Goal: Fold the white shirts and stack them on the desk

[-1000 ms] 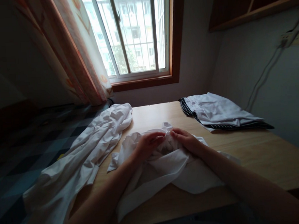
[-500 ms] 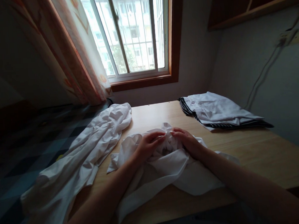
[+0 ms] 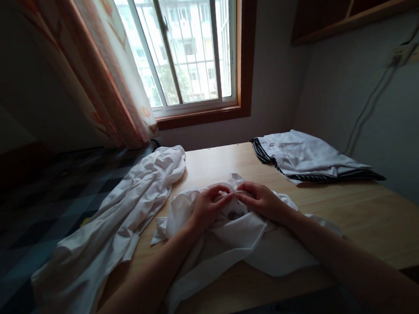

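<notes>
Since the earlier frames both hands have drawn slightly nearer the person. The left hand (image 3: 207,206) and right hand (image 3: 261,200) each pinch the bunched upper edge of the white shirt (image 3: 233,241), which lies crumpled mid-table (image 3: 361,223). By the look of it, this shirt is barely begun: unflattened, no fold made. A folded garment (image 3: 303,160) sits far right; another white garment (image 3: 120,216) hangs off the left edge.
</notes>
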A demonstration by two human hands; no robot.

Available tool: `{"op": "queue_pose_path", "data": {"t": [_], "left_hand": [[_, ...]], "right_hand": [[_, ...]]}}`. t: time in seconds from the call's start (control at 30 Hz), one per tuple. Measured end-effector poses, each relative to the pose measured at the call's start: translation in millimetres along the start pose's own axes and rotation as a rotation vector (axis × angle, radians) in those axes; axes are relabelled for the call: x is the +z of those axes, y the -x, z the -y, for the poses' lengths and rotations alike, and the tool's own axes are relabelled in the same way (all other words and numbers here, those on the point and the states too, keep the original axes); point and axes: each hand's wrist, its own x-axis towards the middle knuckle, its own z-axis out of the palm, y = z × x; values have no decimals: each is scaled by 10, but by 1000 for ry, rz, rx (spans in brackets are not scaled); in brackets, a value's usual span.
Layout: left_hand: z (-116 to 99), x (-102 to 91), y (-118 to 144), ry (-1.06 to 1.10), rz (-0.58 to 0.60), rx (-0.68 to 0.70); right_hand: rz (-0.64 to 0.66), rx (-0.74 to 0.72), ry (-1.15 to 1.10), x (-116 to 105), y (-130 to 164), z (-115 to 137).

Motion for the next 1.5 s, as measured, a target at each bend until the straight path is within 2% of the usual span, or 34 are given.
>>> {"op": "queue_pose_path", "data": {"t": [0.4, 0.47, 0.57, 0.73, 0.83, 1.03, 1.17, 1.27, 1.4, 1.5], "left_hand": [[15, 24, 17, -74, -16, 164], [39, 38, 40, -124, -64, 220], [71, 55, 89, -257, -124, 315], [24, 62, 135, -474, -123, 461], [-14, 54, 124, -593, -97, 454], [-3, 15, 101, -725, -29, 300], [-21, -31, 95, -745, -56, 283], [-84, -137, 60, -876, -130, 315], [-132, -447, -28, -1126, -343, 302], [-73, -705, -86, -1170, -506, 293]], "right_hand": [[13, 1, 174, -19, 7, -15], [30, 10, 124, -5, 1, -31], [48, 52, -66, 20, -14, -81], [48, 129, -243, 49, -28, -141], [26, 126, -214, 60, -21, -123], [-18, 103, -152, 85, 5, -50], [-129, 104, -154, 100, -8, -30], [-237, 66, -120, 23, -20, -5], [-457, -19, -122, -275, -40, 31], [-671, -74, -249, -514, -89, 6]]}}
